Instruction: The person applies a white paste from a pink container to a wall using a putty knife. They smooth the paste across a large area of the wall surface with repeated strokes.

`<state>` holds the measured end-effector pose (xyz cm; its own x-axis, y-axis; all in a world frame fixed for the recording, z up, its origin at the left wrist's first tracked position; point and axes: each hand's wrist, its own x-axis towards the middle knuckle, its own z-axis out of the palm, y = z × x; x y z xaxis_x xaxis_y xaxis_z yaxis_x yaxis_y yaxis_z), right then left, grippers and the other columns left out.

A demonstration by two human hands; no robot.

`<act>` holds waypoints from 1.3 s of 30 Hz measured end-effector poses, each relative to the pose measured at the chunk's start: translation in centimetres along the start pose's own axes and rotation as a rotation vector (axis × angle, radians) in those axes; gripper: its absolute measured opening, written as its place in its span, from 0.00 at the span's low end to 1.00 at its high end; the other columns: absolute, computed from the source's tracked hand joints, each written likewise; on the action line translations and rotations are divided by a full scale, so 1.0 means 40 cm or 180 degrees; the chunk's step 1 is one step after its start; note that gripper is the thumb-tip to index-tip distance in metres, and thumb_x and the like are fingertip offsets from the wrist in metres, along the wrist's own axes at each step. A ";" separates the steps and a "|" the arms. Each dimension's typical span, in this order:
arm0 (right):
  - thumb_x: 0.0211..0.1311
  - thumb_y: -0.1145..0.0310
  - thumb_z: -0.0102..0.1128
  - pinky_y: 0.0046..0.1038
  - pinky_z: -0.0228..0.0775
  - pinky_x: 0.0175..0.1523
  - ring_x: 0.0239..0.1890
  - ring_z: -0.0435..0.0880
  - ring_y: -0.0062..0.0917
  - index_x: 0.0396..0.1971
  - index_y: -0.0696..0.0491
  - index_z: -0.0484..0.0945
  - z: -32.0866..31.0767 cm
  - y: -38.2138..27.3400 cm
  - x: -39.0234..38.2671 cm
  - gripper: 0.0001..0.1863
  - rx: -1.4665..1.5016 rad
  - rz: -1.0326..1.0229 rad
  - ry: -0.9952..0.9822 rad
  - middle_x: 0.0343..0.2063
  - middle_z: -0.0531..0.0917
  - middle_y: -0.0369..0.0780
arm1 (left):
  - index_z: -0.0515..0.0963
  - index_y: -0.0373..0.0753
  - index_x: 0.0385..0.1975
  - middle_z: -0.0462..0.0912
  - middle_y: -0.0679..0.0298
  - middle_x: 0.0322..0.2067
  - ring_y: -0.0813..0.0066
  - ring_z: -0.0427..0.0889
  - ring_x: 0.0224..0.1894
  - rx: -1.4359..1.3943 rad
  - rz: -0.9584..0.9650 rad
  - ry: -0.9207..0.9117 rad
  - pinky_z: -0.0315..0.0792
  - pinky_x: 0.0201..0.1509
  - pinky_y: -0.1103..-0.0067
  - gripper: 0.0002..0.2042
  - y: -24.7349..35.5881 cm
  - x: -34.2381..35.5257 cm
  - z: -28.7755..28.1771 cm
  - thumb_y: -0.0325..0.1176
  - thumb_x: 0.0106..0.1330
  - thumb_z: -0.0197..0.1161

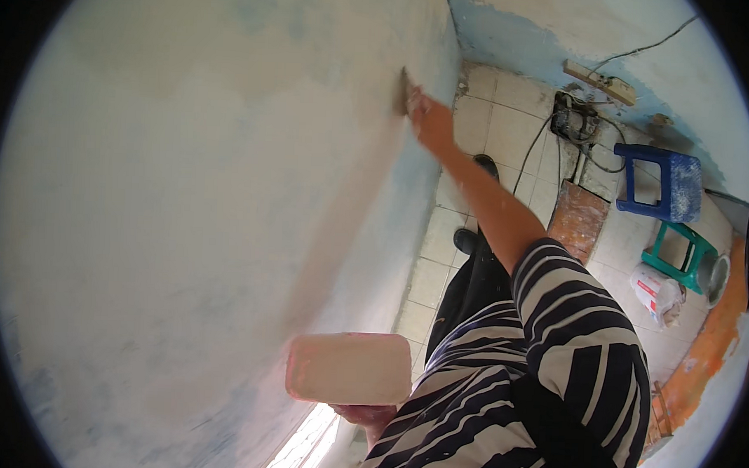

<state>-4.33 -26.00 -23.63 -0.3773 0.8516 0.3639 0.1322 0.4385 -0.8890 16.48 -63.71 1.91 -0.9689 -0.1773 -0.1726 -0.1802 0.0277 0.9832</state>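
My right hand (428, 118) stretches out to the pale, blotchy wall (203, 195). Its fingers are closed on a thin, dark-edged scraper (403, 91), seen nearly edge-on against the wall surface. Low in the view, my left hand (370, 416) holds a rectangular tray (292, 371) with a pinkish rim from beneath. The tray has a smooth cream-coloured face; I cannot tell how deep it is. Most of my left fingers are hidden under it. A damp-looking brownish band (342, 225) runs along the wall between the tray and the scraper.
Right of me on the tiled floor (510, 123) stand a blue stool (661, 185), a green stool (679, 253) and a white bucket (655, 293). A power strip (601, 83) and tangled black cables (576, 117) lie near the far wall. An orange-brown board (579, 216) rests nearby.
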 end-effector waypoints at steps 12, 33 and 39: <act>0.70 0.63 0.44 0.35 0.69 0.26 0.17 0.78 0.34 0.43 0.59 0.79 -0.075 -0.016 0.007 0.17 0.1504 0.1928 -0.0252 0.17 0.77 0.50 | 0.68 0.40 0.51 0.76 0.64 0.41 0.72 0.77 0.42 0.0872 -0.0175 -0.0085 0.73 0.42 0.76 0.18 0.007 0.016 0.013 0.47 0.73 0.45; 0.68 0.67 0.48 0.42 0.73 0.44 0.32 0.81 0.40 0.57 0.47 0.75 -0.183 -0.157 -0.333 0.19 0.0308 -0.0799 -0.1969 0.23 0.80 0.46 | 0.70 0.41 0.49 0.78 0.63 0.39 0.71 0.78 0.39 -0.0180 -0.0028 -0.0070 0.74 0.40 0.74 0.23 0.004 0.036 0.035 0.55 0.65 0.55; 0.59 0.76 0.50 0.37 0.72 0.45 0.38 0.82 0.38 0.52 0.49 0.78 -0.178 -0.224 0.109 0.20 -0.0041 0.0101 -0.0236 0.37 0.83 0.44 | 0.70 0.39 0.47 0.78 0.63 0.38 0.72 0.79 0.37 -0.0341 0.0008 0.0014 0.76 0.38 0.75 0.18 0.029 0.029 0.068 0.48 0.69 0.52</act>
<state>-0.66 -24.16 -12.10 -0.4395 0.8417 0.3135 0.1569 0.4156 -0.8959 14.67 -61.21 2.69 -0.9685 -0.1818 -0.1700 -0.1583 -0.0772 0.9844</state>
